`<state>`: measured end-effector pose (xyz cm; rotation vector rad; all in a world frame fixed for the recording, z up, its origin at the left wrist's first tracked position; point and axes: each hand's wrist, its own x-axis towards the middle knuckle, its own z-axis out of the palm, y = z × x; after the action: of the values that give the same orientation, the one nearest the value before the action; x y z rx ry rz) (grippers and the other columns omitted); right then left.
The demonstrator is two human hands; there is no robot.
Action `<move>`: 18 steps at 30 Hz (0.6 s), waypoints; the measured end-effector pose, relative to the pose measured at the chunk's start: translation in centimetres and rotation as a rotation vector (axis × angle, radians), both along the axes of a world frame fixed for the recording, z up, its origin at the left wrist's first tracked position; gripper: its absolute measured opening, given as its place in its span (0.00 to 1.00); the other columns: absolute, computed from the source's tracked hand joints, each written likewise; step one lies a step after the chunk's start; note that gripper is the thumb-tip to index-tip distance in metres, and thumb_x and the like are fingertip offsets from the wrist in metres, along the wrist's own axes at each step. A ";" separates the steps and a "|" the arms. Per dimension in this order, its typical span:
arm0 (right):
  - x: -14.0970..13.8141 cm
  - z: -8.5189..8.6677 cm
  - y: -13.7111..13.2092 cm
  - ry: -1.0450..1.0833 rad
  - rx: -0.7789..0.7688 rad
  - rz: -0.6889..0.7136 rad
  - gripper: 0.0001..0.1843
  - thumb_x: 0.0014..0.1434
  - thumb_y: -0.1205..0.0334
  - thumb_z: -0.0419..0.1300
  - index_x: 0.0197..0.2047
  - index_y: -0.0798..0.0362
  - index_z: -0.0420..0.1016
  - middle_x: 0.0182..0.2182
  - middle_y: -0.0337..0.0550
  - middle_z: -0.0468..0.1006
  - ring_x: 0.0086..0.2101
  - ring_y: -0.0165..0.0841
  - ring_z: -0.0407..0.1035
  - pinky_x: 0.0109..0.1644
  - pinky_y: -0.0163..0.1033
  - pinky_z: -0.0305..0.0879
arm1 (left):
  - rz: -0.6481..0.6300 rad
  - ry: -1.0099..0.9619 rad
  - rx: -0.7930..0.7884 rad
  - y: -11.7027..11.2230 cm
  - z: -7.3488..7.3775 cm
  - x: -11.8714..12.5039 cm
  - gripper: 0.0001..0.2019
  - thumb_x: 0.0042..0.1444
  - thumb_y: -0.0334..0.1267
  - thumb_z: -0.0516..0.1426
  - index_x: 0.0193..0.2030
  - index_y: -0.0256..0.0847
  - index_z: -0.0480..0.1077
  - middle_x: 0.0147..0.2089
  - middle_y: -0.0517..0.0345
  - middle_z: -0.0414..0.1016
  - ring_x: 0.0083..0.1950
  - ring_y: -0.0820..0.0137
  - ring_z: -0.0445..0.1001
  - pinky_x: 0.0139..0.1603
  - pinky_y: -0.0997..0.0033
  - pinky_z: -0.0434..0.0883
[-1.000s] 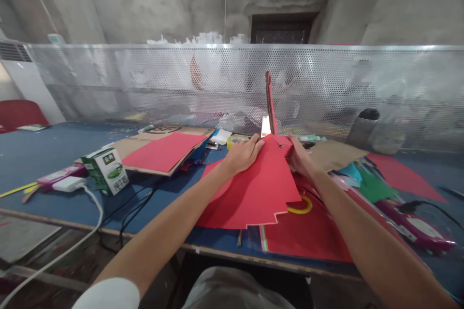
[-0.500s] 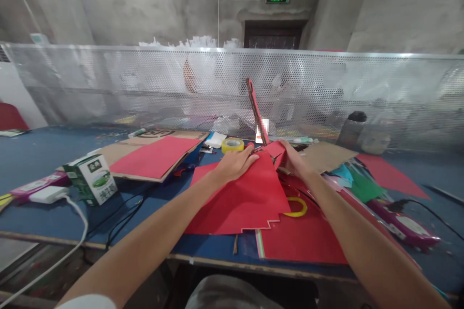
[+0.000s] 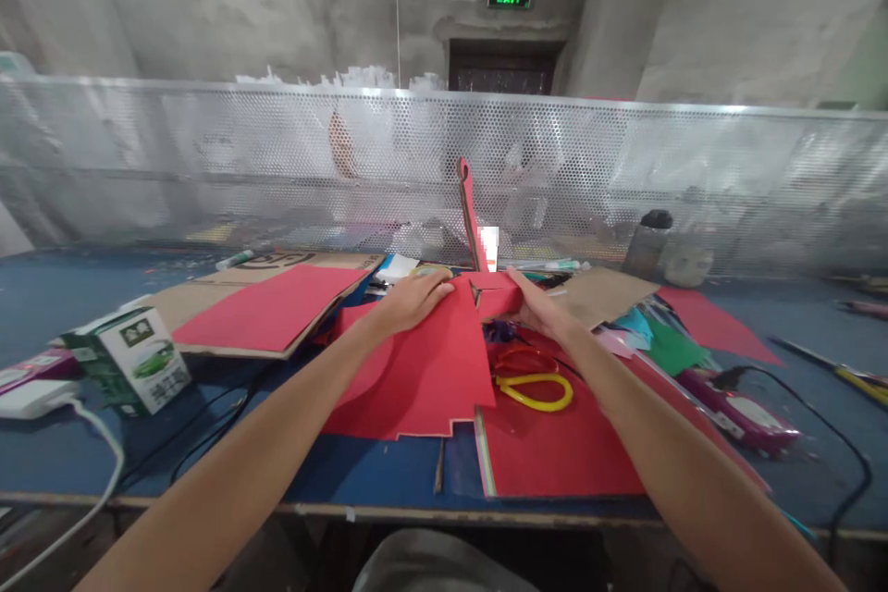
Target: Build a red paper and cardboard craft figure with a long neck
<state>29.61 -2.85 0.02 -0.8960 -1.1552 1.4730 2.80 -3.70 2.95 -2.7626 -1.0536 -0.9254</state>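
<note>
A large red paper sheet [image 3: 430, 370] with a stepped lower edge lies before me. My left hand [image 3: 416, 298] rests over its upper edge, fingers curled around it; the fingertips are partly hidden. My right hand [image 3: 537, 307] grips the right end of a narrow red cardboard piece [image 3: 498, 292] that adjoins the sheet's upper right corner. Behind it, a red strip with a brown cardboard edge [image 3: 468, 213] stands upright, leaning slightly left. Scissors with yellow handles [image 3: 537, 391] lie just below my right hand, beside a red loop [image 3: 527, 359].
Red paper on brown cardboard [image 3: 270, 305] lies left, near a milk carton [image 3: 142, 361]. A stack of red sheets [image 3: 561, 453] is at the front edge. Right are brown cardboard [image 3: 600, 296], green scraps [image 3: 672, 347] and a purple power strip [image 3: 739, 412]. A perforated metal screen [image 3: 264, 157] spans the back.
The view has turned right, so everything sits further left. The red sheet has shifted left, baring more of the scissors' handles. The red piece in my right hand now lies flatter and straighter.
</note>
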 end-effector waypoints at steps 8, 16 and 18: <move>-1.4 0.5 -0.7 -0.017 0.003 0.055 0.23 0.72 0.47 0.50 0.57 0.52 0.75 0.41 0.50 0.85 0.39 0.40 0.80 0.41 0.47 0.81 | -0.012 -0.097 -0.045 0.2 0.7 -1.0 0.23 0.73 0.48 0.39 0.51 0.41 0.71 0.50 0.49 0.79 0.54 0.57 0.77 0.56 0.62 0.68; 0.1 1.8 -0.5 0.004 0.022 -0.080 0.21 0.70 0.46 0.51 0.51 0.50 0.77 0.43 0.48 0.85 0.36 0.38 0.78 0.32 0.40 0.78 | -0.037 -0.152 -0.053 0.6 1.2 -1.6 0.23 0.71 0.51 0.41 0.32 0.41 0.65 0.31 0.57 0.72 0.33 0.66 0.71 0.40 0.67 0.67; 0.8 2.1 -0.4 0.043 0.051 -0.105 0.21 0.70 0.45 0.51 0.51 0.48 0.76 0.44 0.47 0.84 0.38 0.38 0.78 0.35 0.40 0.78 | -0.055 -0.187 -0.079 0.7 1.4 -2.0 0.25 0.70 0.54 0.40 0.29 0.41 0.63 0.28 0.58 0.69 0.32 0.66 0.68 0.38 0.68 0.66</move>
<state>30.39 -3.24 2.07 -0.8730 -1.0936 1.3653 0.81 -2.95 4.38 -2.8272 -1.0654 -1.1948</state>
